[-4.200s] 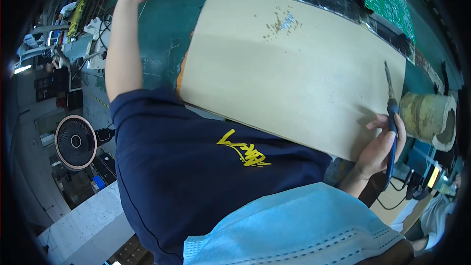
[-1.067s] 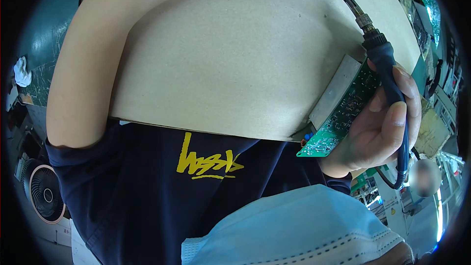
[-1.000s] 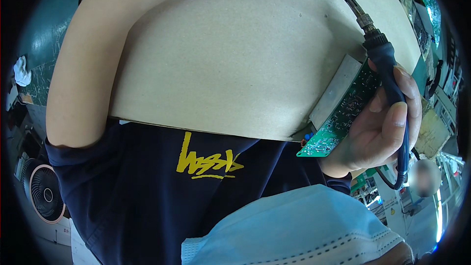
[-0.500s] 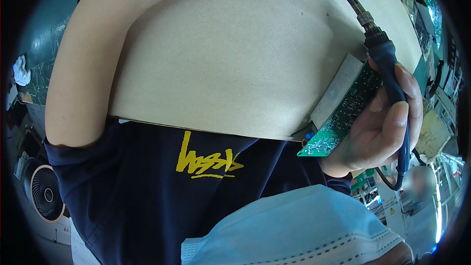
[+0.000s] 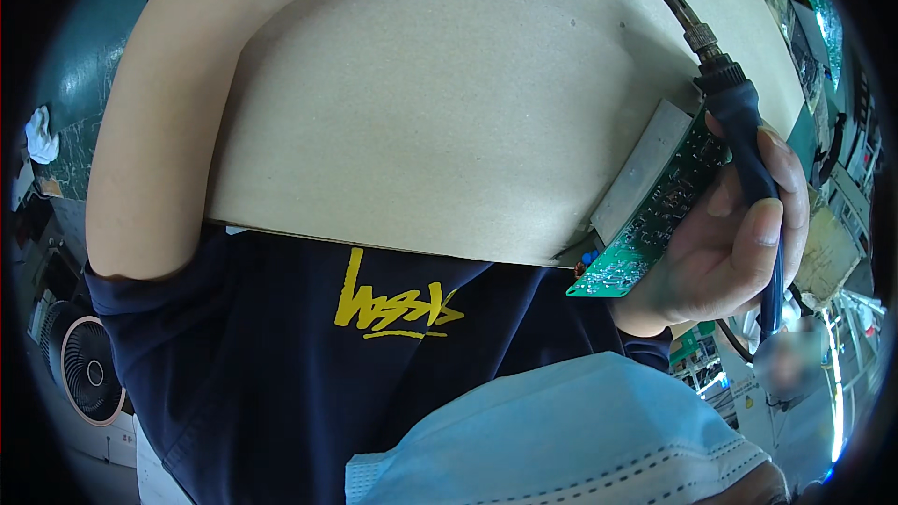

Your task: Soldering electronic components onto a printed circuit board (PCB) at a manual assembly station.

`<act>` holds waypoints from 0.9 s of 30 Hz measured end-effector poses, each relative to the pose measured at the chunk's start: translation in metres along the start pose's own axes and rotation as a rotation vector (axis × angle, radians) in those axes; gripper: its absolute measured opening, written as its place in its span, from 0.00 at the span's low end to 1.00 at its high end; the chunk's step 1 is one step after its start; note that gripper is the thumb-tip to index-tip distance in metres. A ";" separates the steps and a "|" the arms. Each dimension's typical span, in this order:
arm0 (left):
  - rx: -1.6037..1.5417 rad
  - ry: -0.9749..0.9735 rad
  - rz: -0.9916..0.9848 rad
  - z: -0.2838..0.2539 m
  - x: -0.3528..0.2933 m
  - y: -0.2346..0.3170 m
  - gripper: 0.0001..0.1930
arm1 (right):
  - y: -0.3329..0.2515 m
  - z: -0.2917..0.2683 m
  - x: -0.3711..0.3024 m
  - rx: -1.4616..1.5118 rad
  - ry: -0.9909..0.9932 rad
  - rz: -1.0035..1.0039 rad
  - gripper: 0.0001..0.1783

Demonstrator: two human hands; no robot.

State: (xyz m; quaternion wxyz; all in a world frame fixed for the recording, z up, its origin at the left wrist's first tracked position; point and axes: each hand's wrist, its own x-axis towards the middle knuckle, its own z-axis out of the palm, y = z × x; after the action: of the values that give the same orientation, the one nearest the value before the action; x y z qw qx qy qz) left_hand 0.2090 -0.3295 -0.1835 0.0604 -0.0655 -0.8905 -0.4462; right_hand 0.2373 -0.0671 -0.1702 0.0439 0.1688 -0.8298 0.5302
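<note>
My right hand (image 5: 706, 262) is closed around the dark blue handle of a soldering iron (image 5: 742, 112). The iron slants up and to the left, and its tip end lies at or past the upper edge of the picture. Beside that hand, a green circuit board (image 5: 645, 215) stands tilted at the near right edge of the cardboard, its soldered side facing the hand. A flat grey metal plate (image 5: 645, 164) runs along the board's other side, with a few small parts at the lower end. Of my left arm (image 5: 168, 122) only the forearm and elbow show; the left hand is beyond the top edge.
A large tan cardboard sheet (image 5: 402, 131) spans the work area before me, with small dark specks near its top. A dark green surface (image 5: 79, 84) bearing a crumpled white cloth (image 5: 41, 136) lies left. A fan (image 5: 92, 369) stands lower left. The iron's cable (image 5: 732, 341) hangs at right.
The soldering iron and the fingers on it have shifted very slightly to the right. My left forearm has drawn up a little at the top edge. The circuit board stays in place.
</note>
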 end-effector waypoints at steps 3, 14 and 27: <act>-0.005 0.048 0.040 -0.002 0.002 -0.001 0.07 | 0.001 -0.001 0.000 0.064 -0.012 -0.027 0.28; -0.138 0.049 0.178 0.006 0.005 -0.025 0.05 | 0.019 -0.050 -0.015 0.435 -0.039 -0.355 0.28; -0.154 -0.245 0.402 0.031 -0.020 0.051 0.04 | 0.070 -0.067 -0.088 0.456 0.357 -0.492 0.21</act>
State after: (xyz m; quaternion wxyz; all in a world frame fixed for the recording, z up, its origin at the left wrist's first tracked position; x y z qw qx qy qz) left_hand 0.2360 -0.2753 -0.1654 0.0343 -0.2995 -0.8236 -0.4804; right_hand 0.2899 0.0399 -0.2238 0.2754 0.2734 -0.6043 0.6958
